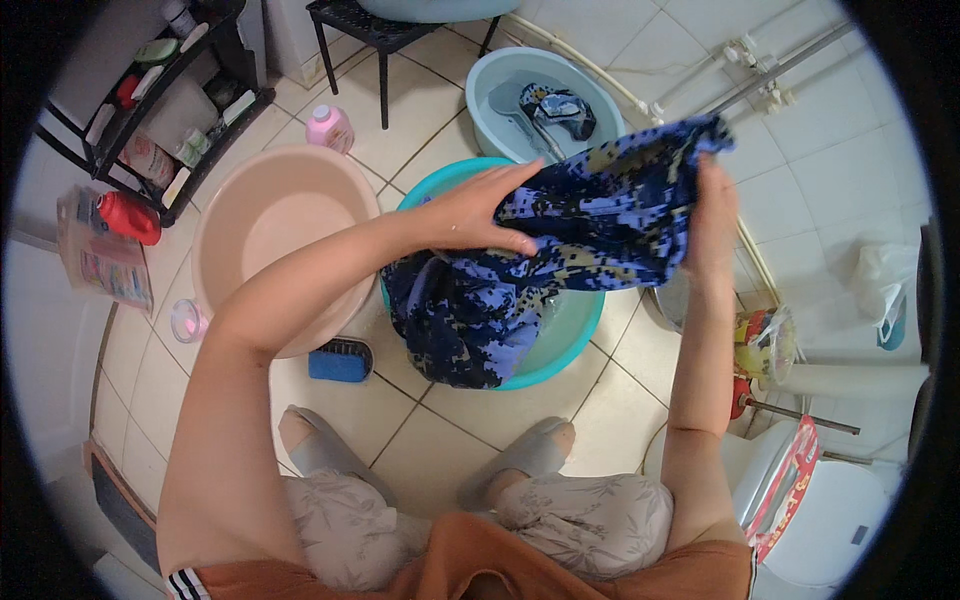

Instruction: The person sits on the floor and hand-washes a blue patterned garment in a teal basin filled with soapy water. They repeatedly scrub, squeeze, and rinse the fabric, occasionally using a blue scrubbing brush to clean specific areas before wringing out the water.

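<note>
Over a teal plastic basin [561,360], a blue digital-camouflage garment [600,210] is stretched between my hands, with its lower part hanging inside and over the basin's near rim. My left hand [487,208] lies on the garment's middle, thumb and fingers spread along the cloth; whether it grips is unclear. Blurred, my right hand [712,217] holds the garment's far right end, raised above the basin. Some sudsy water shows in the basin beneath the cloth.
An empty pink basin [285,217] stands at left, beside a scrubbing brush and blue sponge [337,361]. Behind is a light-blue basin [487,112] holding water, a ladle-like tool and cloth. A black shelf [217,124] stands upper left, a toilet [832,517] lower right.
</note>
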`<state>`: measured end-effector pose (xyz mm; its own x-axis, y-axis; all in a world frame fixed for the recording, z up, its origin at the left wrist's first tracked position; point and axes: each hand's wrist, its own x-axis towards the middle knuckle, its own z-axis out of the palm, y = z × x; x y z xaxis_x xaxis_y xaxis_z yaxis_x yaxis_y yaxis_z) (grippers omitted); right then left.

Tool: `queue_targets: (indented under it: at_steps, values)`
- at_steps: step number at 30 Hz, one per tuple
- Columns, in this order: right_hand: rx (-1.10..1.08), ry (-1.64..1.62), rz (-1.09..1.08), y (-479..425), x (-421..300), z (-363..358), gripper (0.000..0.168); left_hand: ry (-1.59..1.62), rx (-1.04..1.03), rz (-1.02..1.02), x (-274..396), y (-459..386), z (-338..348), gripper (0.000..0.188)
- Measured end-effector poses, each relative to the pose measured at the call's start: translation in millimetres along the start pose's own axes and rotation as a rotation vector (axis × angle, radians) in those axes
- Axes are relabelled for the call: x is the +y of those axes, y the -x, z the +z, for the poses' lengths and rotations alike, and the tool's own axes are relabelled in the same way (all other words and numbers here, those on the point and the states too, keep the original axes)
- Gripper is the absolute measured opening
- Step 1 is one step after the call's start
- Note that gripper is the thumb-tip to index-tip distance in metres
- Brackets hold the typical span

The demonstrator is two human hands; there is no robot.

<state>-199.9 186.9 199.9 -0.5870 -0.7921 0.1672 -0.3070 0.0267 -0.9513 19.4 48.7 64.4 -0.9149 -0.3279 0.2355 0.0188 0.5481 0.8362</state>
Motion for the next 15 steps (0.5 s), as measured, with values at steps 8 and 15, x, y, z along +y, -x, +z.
queue_targets:
  at_steps: [8, 15]
  values:
    - [0.315, -0.107, -0.372, -54.4, -102.8, -42.8, 0.036, 0.548, -0.454, -0.012, 28.4, -19.6, 20.7, 0.097]
    - [0.434, 0.446, -0.66, -81.5, -38.2, -57.6, 0.048, 0.377, -0.116, -0.381, 90.2, 12.9, 21.7, 0.037]
